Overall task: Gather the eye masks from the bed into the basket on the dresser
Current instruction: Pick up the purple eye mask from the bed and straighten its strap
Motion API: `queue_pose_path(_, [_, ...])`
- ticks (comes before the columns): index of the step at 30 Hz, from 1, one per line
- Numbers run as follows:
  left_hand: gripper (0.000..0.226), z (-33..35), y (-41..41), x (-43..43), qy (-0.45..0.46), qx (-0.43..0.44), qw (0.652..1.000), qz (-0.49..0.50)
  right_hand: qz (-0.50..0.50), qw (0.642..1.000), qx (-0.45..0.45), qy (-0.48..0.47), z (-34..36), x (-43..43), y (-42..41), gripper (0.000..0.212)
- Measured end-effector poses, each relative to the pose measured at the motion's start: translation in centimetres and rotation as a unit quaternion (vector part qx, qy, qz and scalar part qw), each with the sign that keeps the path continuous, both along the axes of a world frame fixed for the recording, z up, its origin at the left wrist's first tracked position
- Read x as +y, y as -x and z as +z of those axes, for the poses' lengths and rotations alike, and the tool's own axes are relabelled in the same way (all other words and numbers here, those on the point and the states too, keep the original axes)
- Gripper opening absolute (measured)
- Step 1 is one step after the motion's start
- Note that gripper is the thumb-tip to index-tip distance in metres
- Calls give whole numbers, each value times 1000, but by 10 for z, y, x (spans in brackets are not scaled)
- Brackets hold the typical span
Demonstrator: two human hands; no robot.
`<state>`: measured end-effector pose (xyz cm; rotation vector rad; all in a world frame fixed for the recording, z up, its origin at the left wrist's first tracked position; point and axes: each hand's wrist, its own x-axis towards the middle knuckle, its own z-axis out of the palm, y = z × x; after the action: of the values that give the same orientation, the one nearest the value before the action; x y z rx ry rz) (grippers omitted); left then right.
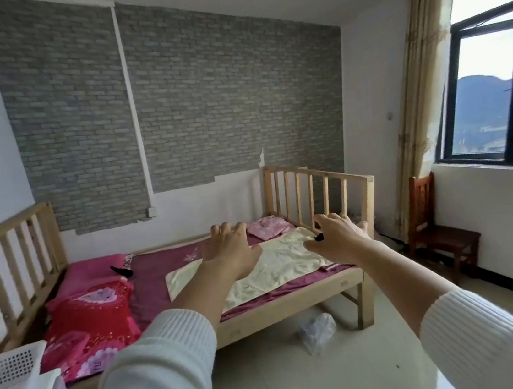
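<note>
Black eye masks: one (121, 270), another (319, 237) (mostly hidden).

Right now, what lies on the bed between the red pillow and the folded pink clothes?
In the head view, between the red pillow and the folded pink clothes lie bare maroon sheet and a cream towel, partly behind the left hand.

Two bare hands, left hand (230, 250) and right hand (340, 236), forearms uncovered. Wore white ribbed knit sleeves (160, 366), pushed up below the elbows, cuffs loose. No rings, watch or markings seen.
</note>
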<state>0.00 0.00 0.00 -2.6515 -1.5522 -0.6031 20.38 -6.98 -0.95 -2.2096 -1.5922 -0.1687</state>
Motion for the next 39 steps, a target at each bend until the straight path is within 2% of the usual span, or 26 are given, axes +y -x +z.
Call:
queue_pose_path(10, [60,-33,-104,154,21,15,1000,-8,10,1000,-9,29,-37,147,-88,70])
queue_pose_path(18, [60,-60,-203,350,31,15,999,-19,-17,999,20,26,-68,338,-182,69])
queue_pose_path(24, [57,-86,-287,467,52,34,997,-39,-44,997,21,56,-93,442,-257,69])
queue_pose_path(33, [54,-141,-449,610,40,1,995,-94,-78,994,-14,75,-139,565,-408,64])
queue_pose_path(39, [49,-182,-584,695,95,-16,990,-105,-97,991,22,91,-176,649,-535,63])
